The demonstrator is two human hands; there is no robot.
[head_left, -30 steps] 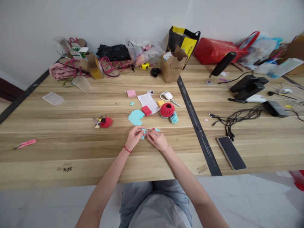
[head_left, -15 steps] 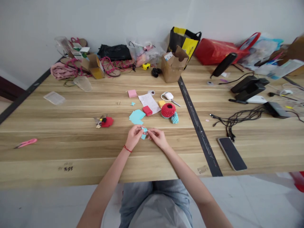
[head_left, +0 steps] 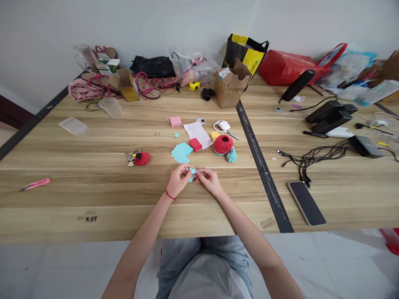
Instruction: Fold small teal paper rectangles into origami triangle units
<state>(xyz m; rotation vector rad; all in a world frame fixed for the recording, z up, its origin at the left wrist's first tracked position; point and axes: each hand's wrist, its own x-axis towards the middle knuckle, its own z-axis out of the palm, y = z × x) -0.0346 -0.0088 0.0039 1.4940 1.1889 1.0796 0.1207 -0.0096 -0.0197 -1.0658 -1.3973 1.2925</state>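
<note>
Between my hands is a small piece of light blue paper (head_left: 191, 179), partly folded and partly covered by fingers. My left hand (head_left: 180, 179), with a red string at the wrist, pinches it from the left. From the other side, the fingertips of my right hand (head_left: 208, 181) pinch its right edge. Just beyond lie loose light blue paper sheets (head_left: 181, 153) and a red paper pad (head_left: 195, 144). A small folded blue paper piece (head_left: 176, 135) sits farther off. To the right stand a red folded-paper ring (head_left: 223, 144) and a light blue folded-paper piece (head_left: 231, 155).
Scissors and red paper (head_left: 142, 158) lie left of my hands, a pink-handled cutter (head_left: 36, 184) farther left. A pink pad (head_left: 176, 121), written sheet (head_left: 199, 132) and yellow pad (head_left: 214, 136) are beyond. A phone (head_left: 306, 203) and black cables (head_left: 301, 160) lie right; a cardboard box (head_left: 231, 89) stands behind.
The light blue paper has turned slightly between my fingers, and its lower flap looks narrower. The whole view has shifted a little; both hands keep their pinch.
</note>
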